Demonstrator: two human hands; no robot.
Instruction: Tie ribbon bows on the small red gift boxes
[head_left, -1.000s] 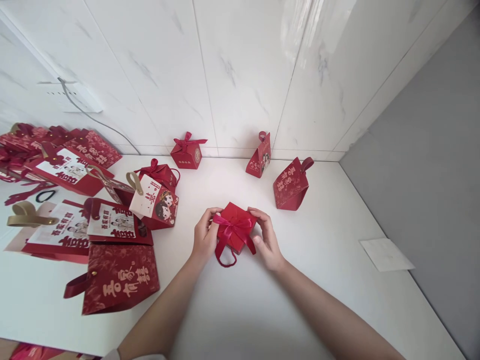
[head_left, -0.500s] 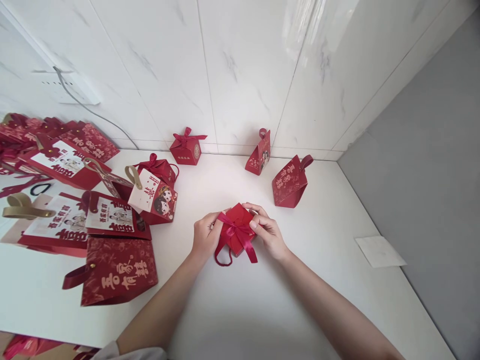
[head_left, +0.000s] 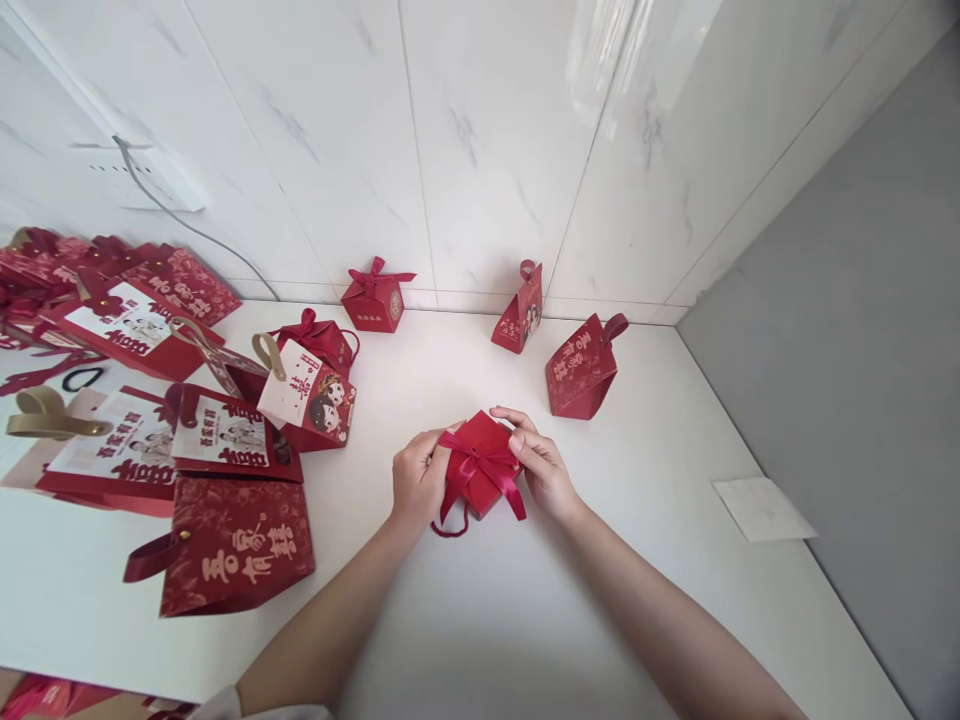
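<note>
A small red gift box point(head_left: 480, 452) with a red ribbon bow across its top sits at the middle of the white table point(head_left: 465, 620). My left hand point(head_left: 417, 480) grips its left side, fingers on the ribbon. On the right side my right hand point(head_left: 541, 466) pinches the box and a ribbon end. A ribbon tail point(head_left: 512, 497) hangs over the front, and a thin cord loop point(head_left: 450, 527) lies on the table below the box.
Finished red boxes stand behind: a bow-topped cube point(head_left: 373, 297), a narrow pyramid box point(head_left: 520, 309) and a bag-shaped one point(head_left: 583, 367). Flat and folded red bags point(head_left: 225, 545) crowd the left. A white card point(head_left: 763, 508) lies right. A tiled wall is behind, a grey wall to the right.
The box has turned slightly and shifted a little to the right between my hands. My fingers have moved on the ribbon, and its tail now hangs further right.
</note>
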